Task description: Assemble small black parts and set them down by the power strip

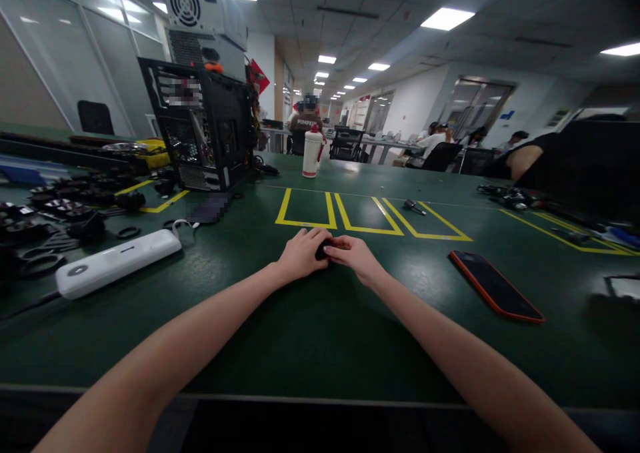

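Note:
A small black object (322, 249) sits between my two hands, low over the green table (310, 346); its shape is mostly hidden by the fingers. My left hand (303, 254) is curled round it from the left. From the right, the fingers of my right hand (354, 255) are pressed together and touch its near right side. Just beyond the hands, yellow tape outlines (306, 224) mark the table. A small dark metallic part (415, 206) lies at the rightmost of these three outlines.
A white power strip (120, 261) and many black parts (85, 226) lie at left. An open computer case (205, 126) stands behind them. A white cup (313, 151) stands at the back. An orange-edged phone (495, 286) lies at right, with a person's arm (525, 161) beyond.

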The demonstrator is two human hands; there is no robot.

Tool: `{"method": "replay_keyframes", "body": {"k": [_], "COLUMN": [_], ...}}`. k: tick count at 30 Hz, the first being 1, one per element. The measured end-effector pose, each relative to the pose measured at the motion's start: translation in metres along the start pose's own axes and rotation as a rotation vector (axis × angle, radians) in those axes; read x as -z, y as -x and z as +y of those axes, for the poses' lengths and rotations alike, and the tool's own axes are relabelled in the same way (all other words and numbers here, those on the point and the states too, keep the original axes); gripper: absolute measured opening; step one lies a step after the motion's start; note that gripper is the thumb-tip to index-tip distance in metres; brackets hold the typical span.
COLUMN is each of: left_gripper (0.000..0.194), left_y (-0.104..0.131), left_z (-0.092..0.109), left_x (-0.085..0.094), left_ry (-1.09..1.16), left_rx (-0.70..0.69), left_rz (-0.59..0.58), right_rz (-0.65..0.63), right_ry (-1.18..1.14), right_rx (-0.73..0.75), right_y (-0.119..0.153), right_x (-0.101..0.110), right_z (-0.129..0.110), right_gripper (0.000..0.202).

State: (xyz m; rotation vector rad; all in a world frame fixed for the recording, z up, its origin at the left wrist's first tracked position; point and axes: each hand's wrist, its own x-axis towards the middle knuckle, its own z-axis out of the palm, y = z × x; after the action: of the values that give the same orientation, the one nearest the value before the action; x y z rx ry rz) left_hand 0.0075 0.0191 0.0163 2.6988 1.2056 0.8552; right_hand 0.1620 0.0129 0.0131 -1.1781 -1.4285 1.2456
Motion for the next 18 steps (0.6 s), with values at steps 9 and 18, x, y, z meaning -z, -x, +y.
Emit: {"method": "replay_keyframes", "body": {"k": [9, 18], "left_gripper": [0.076, 0.066], "left_y": [0.001, 0.000], "left_z": [-0.020, -0.028], "left_x": [0.002, -0.007], "left_ry": [0.258, 0.289], "left_rx": [-0.072, -0.085], "left_rz": [0.004, 0.022], "right_rz": [-0.010, -0.050], "right_ry": [0.057, -0.057], "right_rx": [0.128, 0.133], "right_y": [-0.004, -0.007], "right_x": [0.006, 0.006], "right_z": [0.012, 0.014], "right_gripper": [0.034, 0.033]}}
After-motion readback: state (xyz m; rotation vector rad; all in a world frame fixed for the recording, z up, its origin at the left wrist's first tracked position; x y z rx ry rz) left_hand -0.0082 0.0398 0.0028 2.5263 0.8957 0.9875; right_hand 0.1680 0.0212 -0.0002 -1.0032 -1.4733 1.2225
